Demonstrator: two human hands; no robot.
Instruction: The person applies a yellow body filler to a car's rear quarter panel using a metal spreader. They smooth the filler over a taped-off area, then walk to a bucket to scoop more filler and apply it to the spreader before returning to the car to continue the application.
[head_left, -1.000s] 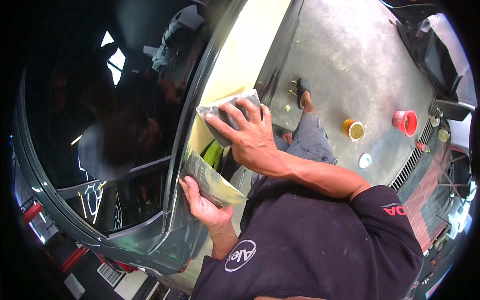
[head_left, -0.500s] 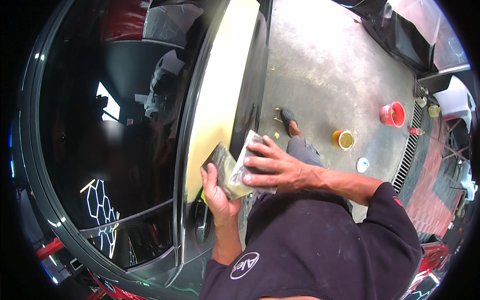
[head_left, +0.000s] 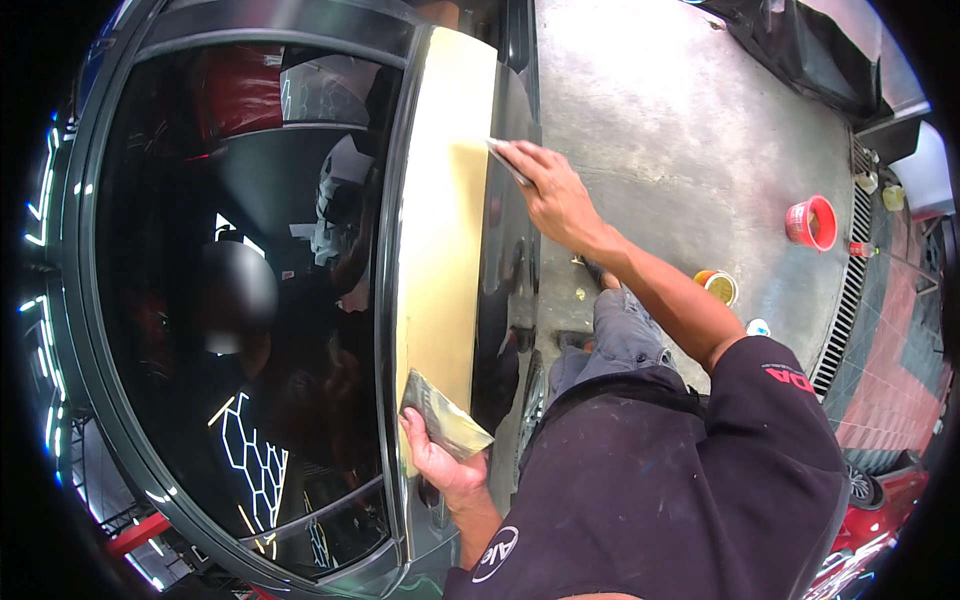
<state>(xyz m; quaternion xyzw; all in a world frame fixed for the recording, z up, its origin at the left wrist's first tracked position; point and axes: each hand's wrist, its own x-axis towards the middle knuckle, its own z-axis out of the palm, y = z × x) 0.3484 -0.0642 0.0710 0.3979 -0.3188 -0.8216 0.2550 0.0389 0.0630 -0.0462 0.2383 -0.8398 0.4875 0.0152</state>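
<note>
A long band of smooth, pale yellow body filler (head_left: 440, 230) covers the upper panel of a dark car door beside the window. My right hand (head_left: 560, 200) pinches a thin, flat filler spreader (head_left: 508, 163), its edge at the right border of the band; the fingers hide part of the tool. Lower down, my left hand (head_left: 450, 472) grips a broad, flat spreader plate (head_left: 443, 415) smeared with yellow filler, tilted in front of the band's lower end. I cannot tell whether this plate touches the door.
Dark, reflective glass (head_left: 240, 180) lies left of the band. On the concrete floor (head_left: 650, 160) stand a pinkish-red bucket (head_left: 811, 223) and a yellow filler tub (head_left: 717, 287). A slotted drain (head_left: 842, 325) runs along the right, with a small red bottle (head_left: 862, 249) beside it.
My right hand has moved up and away from the left-hand plate, where its spreader was pressed, to the door panel. The left hand has lowered slightly, still holding its plate.
</note>
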